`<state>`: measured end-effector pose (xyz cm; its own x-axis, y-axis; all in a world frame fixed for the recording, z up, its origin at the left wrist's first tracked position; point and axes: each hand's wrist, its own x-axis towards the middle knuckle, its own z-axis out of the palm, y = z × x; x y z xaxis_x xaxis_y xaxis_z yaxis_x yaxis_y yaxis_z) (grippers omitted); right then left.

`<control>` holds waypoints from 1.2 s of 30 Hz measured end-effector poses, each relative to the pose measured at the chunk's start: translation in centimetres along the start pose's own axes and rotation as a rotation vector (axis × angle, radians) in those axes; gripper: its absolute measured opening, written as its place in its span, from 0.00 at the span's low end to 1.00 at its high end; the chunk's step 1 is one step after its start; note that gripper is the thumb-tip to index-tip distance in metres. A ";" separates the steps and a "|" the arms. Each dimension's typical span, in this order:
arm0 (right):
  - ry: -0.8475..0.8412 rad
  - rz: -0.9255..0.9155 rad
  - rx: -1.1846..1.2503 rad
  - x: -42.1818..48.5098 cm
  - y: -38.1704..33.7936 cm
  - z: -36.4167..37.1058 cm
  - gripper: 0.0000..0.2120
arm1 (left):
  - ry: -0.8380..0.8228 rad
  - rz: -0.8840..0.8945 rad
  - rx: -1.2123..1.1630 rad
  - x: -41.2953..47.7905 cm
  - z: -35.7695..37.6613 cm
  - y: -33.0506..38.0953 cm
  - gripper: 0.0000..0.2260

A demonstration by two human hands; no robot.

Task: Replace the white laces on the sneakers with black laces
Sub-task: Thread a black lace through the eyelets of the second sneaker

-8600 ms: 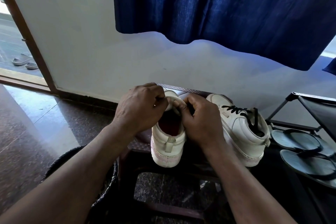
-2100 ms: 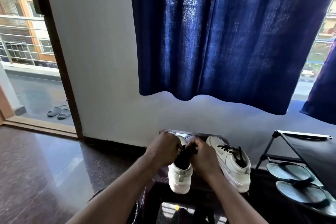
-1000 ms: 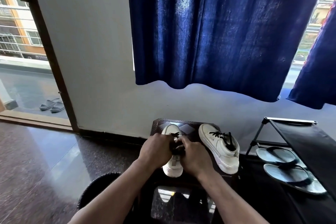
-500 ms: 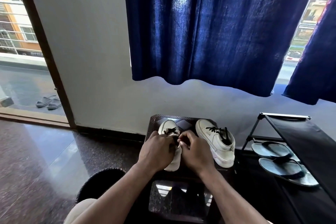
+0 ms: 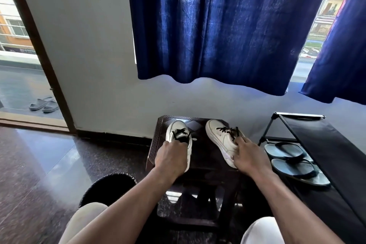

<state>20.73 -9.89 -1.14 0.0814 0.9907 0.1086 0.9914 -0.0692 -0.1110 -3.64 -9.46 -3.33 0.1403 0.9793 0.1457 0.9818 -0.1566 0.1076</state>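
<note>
Where the left hand (image 5: 171,157) is curled over the heel end of the left sneaker (image 5: 178,128), the shoe is gripped from above, and the fingertips are hidden beyond the collar. The right sneaker (image 5: 218,137) is held at its heel by the right hand (image 5: 248,157): the fingers are laid over the collar and the thumb is pressed against the near side of the sole. Each hand is closed against its own shoe.

A black lace (image 5: 180,133) is threaded across the left sneaker, and the other black lace (image 5: 227,130) is crossed over the right one. Both sneakers are set on a dark stool (image 5: 206,152), apart from each other, with the toes turned toward the wall (image 5: 89,45); the right one is angled to the left.

Just right of the stool a black shoe rack (image 5: 320,144) is placed, and a pair of sandals (image 5: 287,151) is kept on its lower shelf. Left of the stool, near the knee, a dark round object (image 5: 108,185) is seen, whose kind cannot be told. A blue curtain (image 5: 217,25) is hung above, and a pair of slippers (image 5: 44,103) is left beyond the doorway at far left.
</note>
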 end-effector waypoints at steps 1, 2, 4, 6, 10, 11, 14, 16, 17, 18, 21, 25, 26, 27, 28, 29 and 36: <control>-0.041 -0.009 -0.028 0.3 0.0 -0.1 0.22 | 0.003 -0.005 0.003 0.1 0.0 0.2 0.08; -0.069 -0.007 -0.057 0.6 0.1 -0.1 0.22 | 0.005 -0.006 -0.002 0.1 0.0 0.5 0.08; -0.092 0.004 -0.090 1.1 0.1 -0.1 0.20 | 0.010 -0.005 -0.013 0.1 -0.1 0.8 0.07; -0.077 0.004 -0.077 1.0 0.1 -0.1 0.17 | 0.026 0.002 -0.027 0.1 -0.1 1.2 0.08; -0.005 -0.008 0.009 -0.5 -0.2 0.1 0.14 | 0.067 0.049 -0.075 0.3 -0.1 2.3 0.07; 0.014 -0.010 0.034 -1.0 -0.2 0.2 0.15 | 0.077 0.065 -0.094 0.4 -0.1 2.9 0.06; 0.065 0.005 0.066 -2.5 0.6 0.7 0.19 | 0.090 0.126 -0.128 0.7 0.0 5.6 0.04; 0.107 0.032 0.069 -3.5 1.8 0.6 0.19 | 0.086 0.180 -0.135 1.0 0.2 7.9 0.03; 0.134 0.044 0.064 -4.0 2.7 0.5 0.19 | 0.082 0.208 -0.145 1.2 0.4 9.2 0.03; 0.160 0.058 0.053 -4.4 3.6 0.2 0.19 | 0.083 0.237 -0.160 1.4 0.5 10.5 0.02; 0.239 0.140 0.020 -5.6 6.9 -1.5 0.14 | 0.090 0.346 -0.222 2.1 0.6 15.4 0.03; 0.342 0.298 -0.013 -7.9 11.9 -4.9 0.12 | 0.104 0.557 -0.264 2.8 -0.7 22.8 0.02; 0.353 0.347 -0.007 -8.6 13.3 -5.4 0.13 | 0.107 0.608 -0.271 3.0 -0.8 24.8 0.02; 0.358 0.391 -0.003 -9.1 14.5 -5.6 0.13 | 0.113 0.652 -0.280 3.2 -0.9 26.4 0.02; 0.359 0.443 -0.010 -10.0 16.2 -5.8 0.14 | 0.108 0.700 -0.288 3.2 -0.9 28.6 0.03; 0.360 0.475 -0.018 -10.5 17.4 -5.7 0.15 | 0.103 0.733 -0.291 3.3 -0.7 30.2 0.03; 0.396 0.657 -0.012 -12.5 25.4 -5.6 0.19 | 0.050 0.953 -0.333 4.2 0.0 40.5 0.03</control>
<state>45.43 -24.65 0.25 0.6830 0.6300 0.3695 0.7273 -0.6331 -0.2649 36.68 -11.66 1.67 0.8342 0.4223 0.3547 0.3768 -0.9060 0.1927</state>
